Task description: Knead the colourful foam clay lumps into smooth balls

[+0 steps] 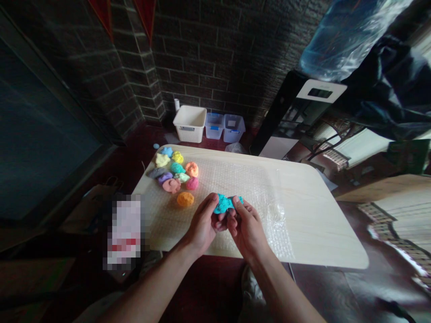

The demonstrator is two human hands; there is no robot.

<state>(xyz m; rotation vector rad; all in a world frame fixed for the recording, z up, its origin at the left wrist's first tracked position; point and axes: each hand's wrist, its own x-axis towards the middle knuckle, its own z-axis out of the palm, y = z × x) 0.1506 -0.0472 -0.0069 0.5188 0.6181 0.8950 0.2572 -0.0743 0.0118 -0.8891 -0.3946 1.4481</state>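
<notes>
A lump of turquoise modelling clay (223, 203) is stretched between my two hands, above the near part of the table. My left hand (206, 220) pinches its left end, thumb on top and fingers curled below. At the other end, my right hand (245, 220) grips it the same way. Left of my hands, an orange clay lump (185, 199) lies by itself on bubble wrap (232, 177). Beyond it sits a cluster of several clay lumps, among them a pink lump (192, 183), a peach lump (191, 169) and a yellow lump (178, 156).
The pale wooden table (313, 211) extends to the right. Behind it on the floor stand a white basket (190, 123) and two clear plastic bins (233, 128). A water dispenser (289, 112) rises at the back right. Cardboard (384, 186) is to the right.
</notes>
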